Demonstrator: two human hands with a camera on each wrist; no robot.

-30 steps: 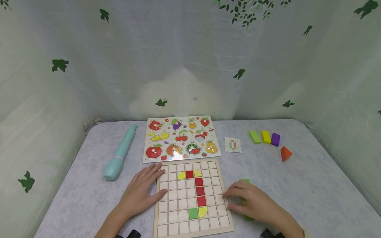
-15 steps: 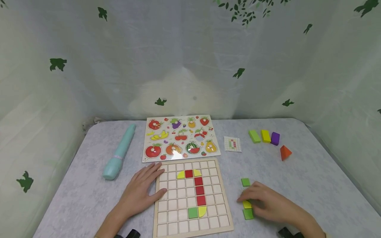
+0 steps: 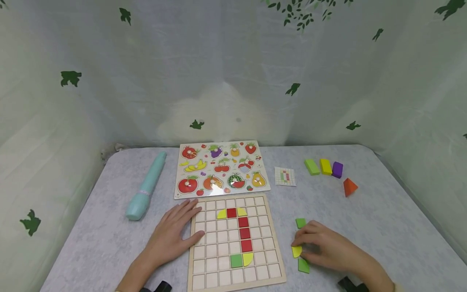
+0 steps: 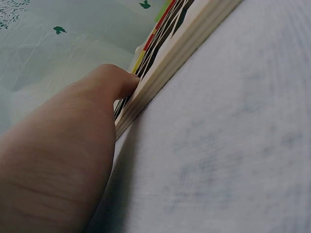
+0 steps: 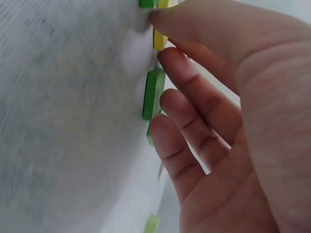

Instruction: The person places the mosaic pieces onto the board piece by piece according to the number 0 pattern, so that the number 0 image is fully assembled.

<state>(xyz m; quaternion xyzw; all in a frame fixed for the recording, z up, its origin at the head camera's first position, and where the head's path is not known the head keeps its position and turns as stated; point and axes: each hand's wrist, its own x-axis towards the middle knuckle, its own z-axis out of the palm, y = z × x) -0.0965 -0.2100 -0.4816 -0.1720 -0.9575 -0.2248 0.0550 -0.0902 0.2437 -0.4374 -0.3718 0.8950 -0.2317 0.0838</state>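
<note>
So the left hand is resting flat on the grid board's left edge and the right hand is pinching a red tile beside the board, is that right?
Not quite: the tile at the right hand fingertips is yellow, not red, as the head view shows. The rest holds: the left hand rests flat on the grid board at its left edge.
</note>
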